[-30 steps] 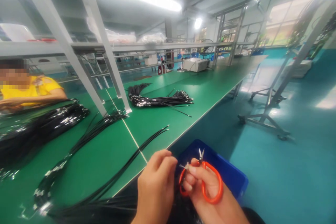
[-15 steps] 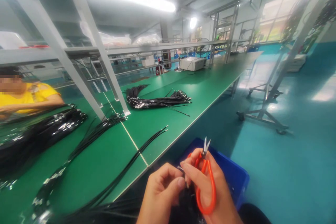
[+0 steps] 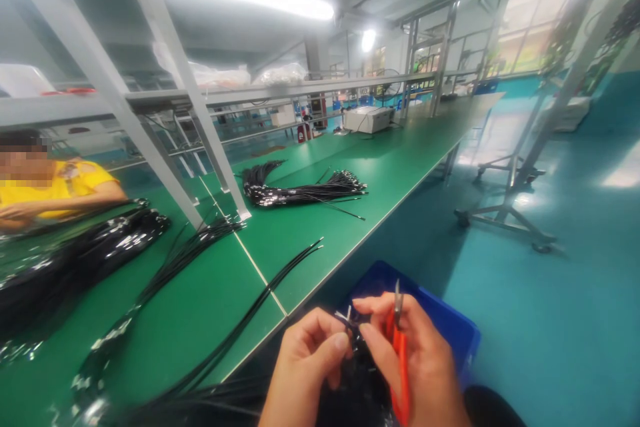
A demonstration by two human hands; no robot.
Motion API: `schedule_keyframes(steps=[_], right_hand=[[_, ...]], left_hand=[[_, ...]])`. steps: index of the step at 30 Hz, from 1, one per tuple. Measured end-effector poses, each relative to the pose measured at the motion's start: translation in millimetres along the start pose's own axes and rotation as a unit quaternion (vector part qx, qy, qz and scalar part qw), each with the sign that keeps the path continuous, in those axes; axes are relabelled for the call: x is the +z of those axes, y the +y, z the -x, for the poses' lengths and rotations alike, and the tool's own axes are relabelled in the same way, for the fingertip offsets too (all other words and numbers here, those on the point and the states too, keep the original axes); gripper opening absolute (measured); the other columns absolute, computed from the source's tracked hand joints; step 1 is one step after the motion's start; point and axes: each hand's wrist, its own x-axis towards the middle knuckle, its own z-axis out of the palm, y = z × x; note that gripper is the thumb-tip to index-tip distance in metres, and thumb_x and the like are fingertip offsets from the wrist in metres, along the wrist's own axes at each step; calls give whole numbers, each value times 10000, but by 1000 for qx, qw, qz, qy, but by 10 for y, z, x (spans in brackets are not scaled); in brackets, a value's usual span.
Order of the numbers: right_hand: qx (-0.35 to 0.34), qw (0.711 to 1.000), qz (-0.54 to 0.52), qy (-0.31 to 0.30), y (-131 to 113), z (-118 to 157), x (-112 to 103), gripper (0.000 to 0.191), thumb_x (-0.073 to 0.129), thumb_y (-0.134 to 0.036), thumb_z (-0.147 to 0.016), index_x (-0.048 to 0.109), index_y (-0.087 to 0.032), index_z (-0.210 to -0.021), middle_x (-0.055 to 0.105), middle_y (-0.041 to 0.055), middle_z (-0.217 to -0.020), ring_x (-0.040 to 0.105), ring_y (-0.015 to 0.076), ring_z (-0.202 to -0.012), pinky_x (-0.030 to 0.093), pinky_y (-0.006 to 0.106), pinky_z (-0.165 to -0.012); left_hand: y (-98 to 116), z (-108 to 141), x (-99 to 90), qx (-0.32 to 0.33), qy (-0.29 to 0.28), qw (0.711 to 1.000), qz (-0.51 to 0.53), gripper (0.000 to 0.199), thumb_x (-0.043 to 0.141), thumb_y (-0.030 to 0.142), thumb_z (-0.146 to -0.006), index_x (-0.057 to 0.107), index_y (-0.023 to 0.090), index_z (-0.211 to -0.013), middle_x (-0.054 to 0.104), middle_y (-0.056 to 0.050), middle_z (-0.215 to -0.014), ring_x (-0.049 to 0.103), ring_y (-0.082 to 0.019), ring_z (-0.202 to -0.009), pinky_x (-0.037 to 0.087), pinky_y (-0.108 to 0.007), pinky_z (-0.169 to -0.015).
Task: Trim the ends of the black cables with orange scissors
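Observation:
My left hand (image 3: 313,357) pinches the end of a dark cable (image 3: 349,321) whose light wire tips fan out between my two hands. Beside it, my right hand (image 3: 420,353) holds red-handled scissors (image 3: 401,370) against the palm, with the blades pointing up. The right thumb and forefinger are apart near the wire tips. Black cables hang below the hands, their lower parts dark and hard to make out. A few long black cables (image 3: 250,307) lie over the table edge to the left.
On the green table (image 3: 400,153) lie a curved black cable bundle (image 3: 300,192) and a long cable bunch (image 3: 165,273). Metal posts (image 3: 215,140) hold a shelf. A blue bin (image 3: 450,320) stands below my right hand. Across the table at left sits a person in yellow (image 3: 85,180).
My right hand has shifted slightly right and opened at thumb and forefinger. The scissors have turned and their blades now look closed. The wire tips show more clearly.

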Motion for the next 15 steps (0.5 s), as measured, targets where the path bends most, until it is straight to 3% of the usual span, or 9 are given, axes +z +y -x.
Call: schedule_keyframes(steps=[3,5,8,15], right_hand=[[-100,992,78,-28,46,15,16,115,659,-164,-725,625,-256,-785,649,-36,-661,587,118,-510,457,191,-482],[-125,987,95,-27,64,25,34,128,637,-143,-739,591,-257,-776,665,-39,-695,612,113,-546,471,175,-508],[-88,992,78,-46,64,20,62,130,629,-144,-760,563,-255,-768,630,-62,-666,599,95,-547,470,152,-523],[-6,993,-88,-84,68,-61,98,138,647,-150,-739,538,-233,-722,638,-63,-661,623,89,-564,485,129,-529]], left_hand=[[2,14,28,9,7,1000,-10,314,762,399,-652,586,143,-604,504,49,-482,392,-51,-408,289,-157,-407],[0,23,44,14,19,1000,-8,322,766,404,-646,585,142,-602,495,54,-481,385,-48,-407,287,-155,-406],[-12,30,41,22,23,999,-10,305,761,398,-660,597,142,-626,508,50,-511,395,-48,-426,309,-154,-421],[-90,17,-11,50,30,998,-4,290,751,392,-687,601,150,-634,544,38,-526,409,-49,-439,324,-151,-440]])
